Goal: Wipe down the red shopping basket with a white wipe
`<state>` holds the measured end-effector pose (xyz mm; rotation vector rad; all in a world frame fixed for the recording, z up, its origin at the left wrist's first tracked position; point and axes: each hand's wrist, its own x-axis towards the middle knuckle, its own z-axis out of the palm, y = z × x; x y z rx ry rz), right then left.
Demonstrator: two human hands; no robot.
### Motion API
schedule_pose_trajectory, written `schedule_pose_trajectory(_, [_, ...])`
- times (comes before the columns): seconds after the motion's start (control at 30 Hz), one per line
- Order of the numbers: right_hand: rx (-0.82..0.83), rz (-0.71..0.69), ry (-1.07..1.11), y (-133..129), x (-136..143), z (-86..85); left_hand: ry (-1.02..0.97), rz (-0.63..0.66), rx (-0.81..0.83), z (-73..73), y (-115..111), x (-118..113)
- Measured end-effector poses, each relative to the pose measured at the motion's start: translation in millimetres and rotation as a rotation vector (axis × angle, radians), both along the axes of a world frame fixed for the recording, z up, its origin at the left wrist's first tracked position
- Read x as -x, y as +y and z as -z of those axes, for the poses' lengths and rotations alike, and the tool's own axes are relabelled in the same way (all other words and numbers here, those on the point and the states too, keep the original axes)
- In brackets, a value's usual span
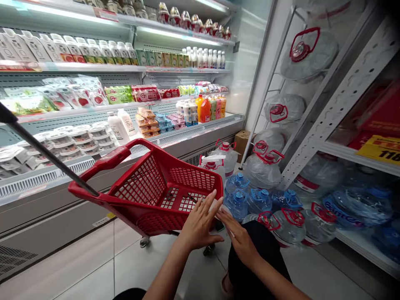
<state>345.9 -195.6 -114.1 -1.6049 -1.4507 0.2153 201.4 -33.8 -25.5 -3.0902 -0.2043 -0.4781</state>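
A red plastic rolling shopping basket [184, 183] stands tilted before me, its long handle slanting to the upper left. Only a few small dark marks or bits show on its floor. My left hand [200, 223] is at the basket's near right corner, fingers stretched out and thumb apart. Close against it, my right hand [239, 239] has its fingers together around a thin white sheet [225, 209] that looks like tissue. The sheet shows between the two hands and under the right fingers; part of it is hidden.
An open chiller [200, 135] with cartons, bottles and cups runs along the left and back. Large water bottles [239, 204] crowd the floor to the right of the basket. A white perforated shelf post [331, 112] rises at the right. My knee [259, 258] is below my hands.
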Motion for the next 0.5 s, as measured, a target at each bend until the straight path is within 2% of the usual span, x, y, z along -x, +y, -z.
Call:
schedule_pose_trajectory(0.07, [0.016,-0.025,-0.035,3.6,-11.8,-3.6,0.025,0.021,-0.044,-9.2,17.8,12.9])
schedule_pose_trajectory(0.13, [0.017,-0.05,-0.074,13.0,-24.6,-6.1,0.041,-0.034,-0.108,-15.2,41.9,27.6])
schedule_pose_trajectory(0.27, [-0.032,-0.021,-0.077,32.8,-40.7,-3.7,0.064,-0.123,-0.19,-11.7,79.5,44.3])
schedule_pose_trajectory(0.33, [-0.038,0.016,-0.057,36.1,-43.5,-0.2,0.064,-0.131,-0.197,-6.8,82.8,42.7])
schedule_pose_trajectory(0.5, [-0.026,0.093,-0.042,32.0,-49.2,3.6,0.055,-0.167,-0.159,-5.1,69.7,28.1])
